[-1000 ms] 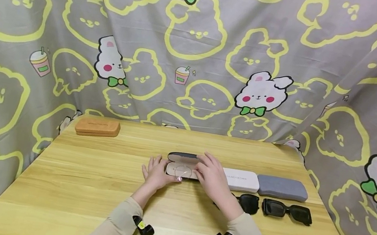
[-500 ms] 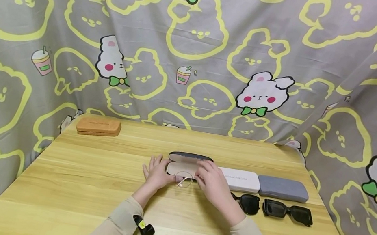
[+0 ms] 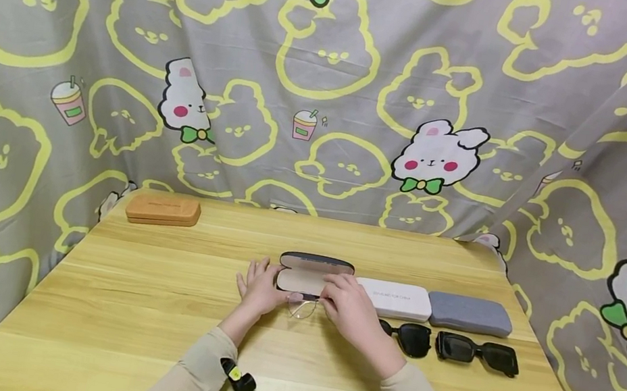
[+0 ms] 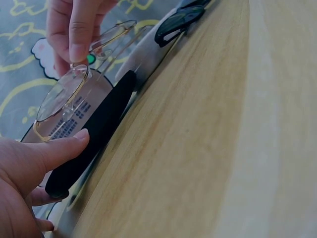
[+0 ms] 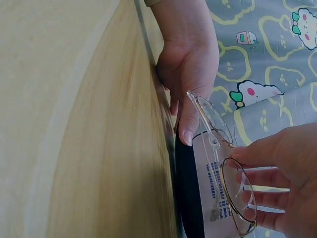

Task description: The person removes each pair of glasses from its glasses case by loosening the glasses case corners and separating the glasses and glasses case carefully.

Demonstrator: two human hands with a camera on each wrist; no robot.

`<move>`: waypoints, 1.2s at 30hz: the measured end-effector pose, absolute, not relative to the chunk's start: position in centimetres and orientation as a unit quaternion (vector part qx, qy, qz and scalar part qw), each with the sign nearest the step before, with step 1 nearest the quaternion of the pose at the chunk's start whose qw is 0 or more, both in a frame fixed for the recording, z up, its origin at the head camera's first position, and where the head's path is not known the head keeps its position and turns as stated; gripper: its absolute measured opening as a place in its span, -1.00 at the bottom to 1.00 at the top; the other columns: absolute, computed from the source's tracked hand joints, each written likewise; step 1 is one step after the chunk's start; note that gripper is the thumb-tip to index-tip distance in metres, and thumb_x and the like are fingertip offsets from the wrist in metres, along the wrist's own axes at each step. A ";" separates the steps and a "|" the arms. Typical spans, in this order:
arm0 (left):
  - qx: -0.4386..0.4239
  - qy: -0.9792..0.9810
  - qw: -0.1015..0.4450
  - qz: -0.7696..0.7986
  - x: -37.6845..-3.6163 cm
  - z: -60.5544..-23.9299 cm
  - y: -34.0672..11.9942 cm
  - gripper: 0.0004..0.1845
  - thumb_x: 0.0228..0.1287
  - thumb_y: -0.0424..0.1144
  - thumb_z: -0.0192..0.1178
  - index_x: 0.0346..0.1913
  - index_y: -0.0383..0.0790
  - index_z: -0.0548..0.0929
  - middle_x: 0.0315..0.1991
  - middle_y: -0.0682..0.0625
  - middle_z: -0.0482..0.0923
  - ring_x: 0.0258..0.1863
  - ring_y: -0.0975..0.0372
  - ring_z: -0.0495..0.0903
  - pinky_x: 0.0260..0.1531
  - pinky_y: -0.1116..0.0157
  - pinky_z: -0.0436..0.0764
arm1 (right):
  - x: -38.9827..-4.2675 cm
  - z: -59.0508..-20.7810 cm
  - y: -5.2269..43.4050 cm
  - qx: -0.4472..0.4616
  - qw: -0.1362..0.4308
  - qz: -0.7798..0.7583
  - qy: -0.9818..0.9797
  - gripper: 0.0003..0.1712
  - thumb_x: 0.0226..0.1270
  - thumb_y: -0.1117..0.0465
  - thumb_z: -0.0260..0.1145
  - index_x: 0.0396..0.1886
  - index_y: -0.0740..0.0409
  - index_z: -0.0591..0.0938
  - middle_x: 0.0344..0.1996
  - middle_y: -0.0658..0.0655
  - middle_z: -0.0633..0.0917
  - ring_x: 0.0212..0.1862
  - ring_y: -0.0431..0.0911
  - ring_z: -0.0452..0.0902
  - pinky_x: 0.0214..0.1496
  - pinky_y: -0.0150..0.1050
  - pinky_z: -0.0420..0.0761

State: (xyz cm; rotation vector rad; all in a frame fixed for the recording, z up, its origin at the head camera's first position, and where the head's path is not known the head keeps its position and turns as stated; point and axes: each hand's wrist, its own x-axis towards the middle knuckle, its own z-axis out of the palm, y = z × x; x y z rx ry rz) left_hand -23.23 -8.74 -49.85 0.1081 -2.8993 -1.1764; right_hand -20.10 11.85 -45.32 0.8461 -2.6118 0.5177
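A dark eyeglass case (image 3: 295, 281) with a pale pink lining lies open on the table, its lid tilted back. My left hand (image 3: 262, 288) grips the left end of the case; in the left wrist view its thumb presses on the dark front wall (image 4: 101, 136). Thin gold-rimmed eyeglasses (image 5: 212, 124) with clear lenses hang over the front edge of the case, temples folded. My right hand (image 3: 354, 308) pinches them around the bridge, as the right wrist view shows. Blue printed text is visible on the lining beneath the eyeglasses.
A white case (image 3: 403, 300) and a grey-blue case (image 3: 471, 314) stand in a row to the right. Before them lie two pairs of black sunglasses (image 3: 415, 340), one partly behind my right hand. An orange-brown case (image 3: 163, 210) sits at the back left. A patterned curtain (image 3: 315, 182) surrounds the wooden table.
The eyeglasses have come from over the case's interior toward me, to its front edge. My right hand has moved slightly with them. My left hand has stayed on the case.
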 end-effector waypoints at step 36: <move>0.025 -0.921 0.006 -0.388 -23.2 -49.9 -8.9 -0.12 -0.16 0.13 0.53 0.26 -0.20 0.51 0.50 -0.28 0.10 0.54 -0.23 -0.19 0.38 -0.35 -0.41 | -20.4 -46.5 11.7 0.315 0.144 0.163 -0.924 -0.88 0.10 0.24 0.46 -0.56 0.03 0.69 -0.06 0.11 0.74 0.06 0.07 0.58 0.03 -0.01 0.63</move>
